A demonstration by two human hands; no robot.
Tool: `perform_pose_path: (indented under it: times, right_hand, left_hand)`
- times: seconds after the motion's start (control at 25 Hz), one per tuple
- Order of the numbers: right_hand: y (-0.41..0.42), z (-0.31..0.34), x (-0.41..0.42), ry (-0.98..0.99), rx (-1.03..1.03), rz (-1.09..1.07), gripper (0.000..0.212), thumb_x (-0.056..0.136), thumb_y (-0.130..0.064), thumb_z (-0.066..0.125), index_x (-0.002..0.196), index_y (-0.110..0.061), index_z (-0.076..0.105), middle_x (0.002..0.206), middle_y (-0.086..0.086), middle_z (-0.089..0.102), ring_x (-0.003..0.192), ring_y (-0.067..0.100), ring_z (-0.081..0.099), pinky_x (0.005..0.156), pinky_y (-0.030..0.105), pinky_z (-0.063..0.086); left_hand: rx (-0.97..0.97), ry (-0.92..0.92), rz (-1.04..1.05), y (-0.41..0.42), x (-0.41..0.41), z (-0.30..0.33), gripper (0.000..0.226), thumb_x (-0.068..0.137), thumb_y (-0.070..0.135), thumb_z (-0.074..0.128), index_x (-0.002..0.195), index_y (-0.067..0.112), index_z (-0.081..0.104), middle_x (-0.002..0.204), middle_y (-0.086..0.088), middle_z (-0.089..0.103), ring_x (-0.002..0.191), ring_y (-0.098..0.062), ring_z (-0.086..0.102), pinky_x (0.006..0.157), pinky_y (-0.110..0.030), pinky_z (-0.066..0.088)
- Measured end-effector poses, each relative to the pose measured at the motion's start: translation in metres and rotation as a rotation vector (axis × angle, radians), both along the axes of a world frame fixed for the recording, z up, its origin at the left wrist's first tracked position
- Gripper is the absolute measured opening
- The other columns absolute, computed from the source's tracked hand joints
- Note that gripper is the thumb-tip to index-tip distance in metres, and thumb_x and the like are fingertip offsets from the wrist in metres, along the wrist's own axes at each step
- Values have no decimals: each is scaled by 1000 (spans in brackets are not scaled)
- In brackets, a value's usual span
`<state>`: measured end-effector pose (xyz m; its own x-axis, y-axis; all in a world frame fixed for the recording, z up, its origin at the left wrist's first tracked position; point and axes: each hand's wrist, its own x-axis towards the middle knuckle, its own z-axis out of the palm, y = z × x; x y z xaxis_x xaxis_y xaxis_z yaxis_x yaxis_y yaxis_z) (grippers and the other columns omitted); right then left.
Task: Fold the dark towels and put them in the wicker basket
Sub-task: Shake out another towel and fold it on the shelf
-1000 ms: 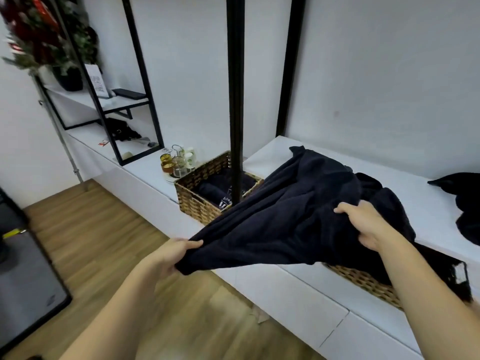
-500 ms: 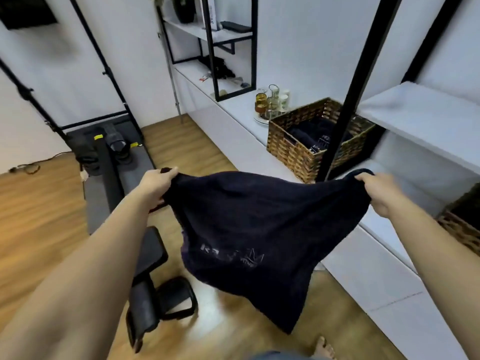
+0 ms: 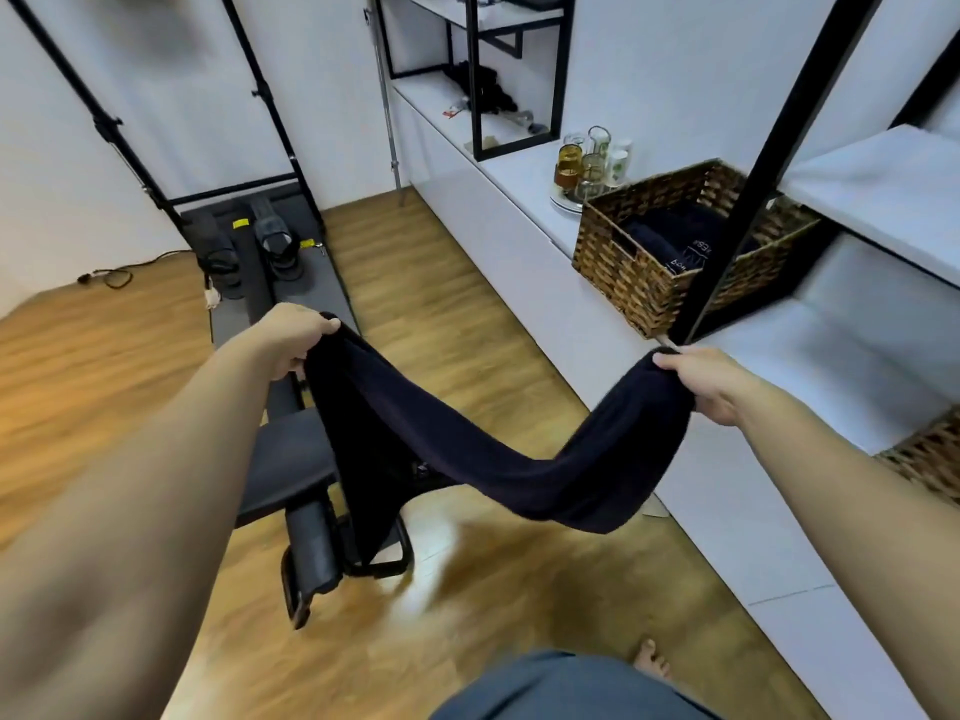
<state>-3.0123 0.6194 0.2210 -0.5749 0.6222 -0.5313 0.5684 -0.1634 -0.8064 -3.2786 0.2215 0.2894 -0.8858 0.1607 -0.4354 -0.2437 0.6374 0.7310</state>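
A dark navy towel (image 3: 467, 449) hangs between my two hands over the wooden floor, sagging in the middle like a hammock. My left hand (image 3: 293, 337) grips its left end and my right hand (image 3: 701, 379) grips its right end. The wicker basket (image 3: 639, 275) stands on the low white bench to the upper right, beyond my right hand. Folded dark towels (image 3: 670, 241) with white lettering lie inside it.
A black post (image 3: 748, 184) rises in front of the basket. Glass jars on a plate (image 3: 587, 163) stand left of the basket. A second wicker basket (image 3: 930, 454) shows at the right edge. A black exercise machine (image 3: 280, 407) lies on the floor under the towel.
The view has turned from the bench toward the floor. The towel, earlier spread flat and hanging with lettering showing, now sags as a narrower band between my hands.
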Motion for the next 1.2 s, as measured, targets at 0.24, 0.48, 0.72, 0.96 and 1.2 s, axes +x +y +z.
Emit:
perform_pose_path:
  times: [0.24,0.48,0.72,0.96,1.2]
  right_hand:
    - [5,7,18,-22,15,-71,14,88,-16,65,99,-8,63,98,12,64,82,26,60,70,35,50]
    - [24,-6,45,-281,783,-3,11,86,-16,57,88,-10,48,88,8,56,85,34,52,72,37,43]
    - [37,-14,57,-246,349,-129,22,81,-22,66,78,-6,51,76,11,50,66,27,50,58,32,37]
    - [39,-19,62,-216,625,-51,27,101,-32,48,100,-5,49,93,7,53,85,30,52,70,36,39]
    - [40,-8,59,-379,734,165,12,86,-9,49,79,-1,55,82,14,58,74,33,52,62,35,42]
  left_hand:
    - [-291,-271,-69,-7,24,-23,30,92,28,73,103,3,60,100,-17,69,87,-36,70,72,-41,57]
    - [-133,52,14,6,10,-36,19,102,21,59,106,3,58,105,-16,58,96,-32,61,79,-43,55]
    - [-338,-88,-48,-1,13,-55,29,96,29,67,93,2,57,83,-13,55,75,-27,54,64,-36,45]
    - [-317,-58,-21,-6,13,-64,43,102,37,54,104,-5,62,77,-14,58,70,-31,56,74,-42,50]
    - [-283,13,12,-1,7,-56,30,106,25,45,105,-4,53,90,-17,52,78,-31,52,70,-40,40]
